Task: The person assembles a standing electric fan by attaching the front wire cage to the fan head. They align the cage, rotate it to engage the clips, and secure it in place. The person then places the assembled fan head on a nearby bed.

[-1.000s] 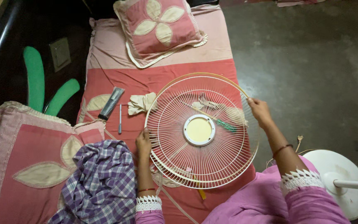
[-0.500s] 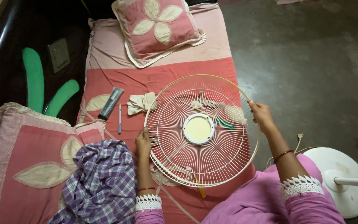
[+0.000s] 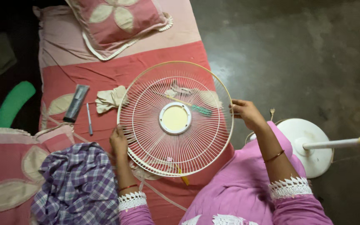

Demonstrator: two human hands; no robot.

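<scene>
The round white fan grille [image 3: 175, 118] is held flat above the red bedspread [image 3: 105, 75], gripped at its left rim by the left hand [image 3: 118, 141] and at its right rim by the right hand [image 3: 246, 113], both closed around the wire edge.

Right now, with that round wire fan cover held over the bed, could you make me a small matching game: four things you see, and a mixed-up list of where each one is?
Things:
1. fan guard
2. checked cloth
3. fan base
4. flower cushion

Places:
a. on the dark floor, beside the person's right arm
b. at the far end of the bed
c. held at its rim by the left hand and right hand
d. bunched at the near left, by the left forearm

Pairs: 1-c, 2-d, 3-a, 4-b
</scene>
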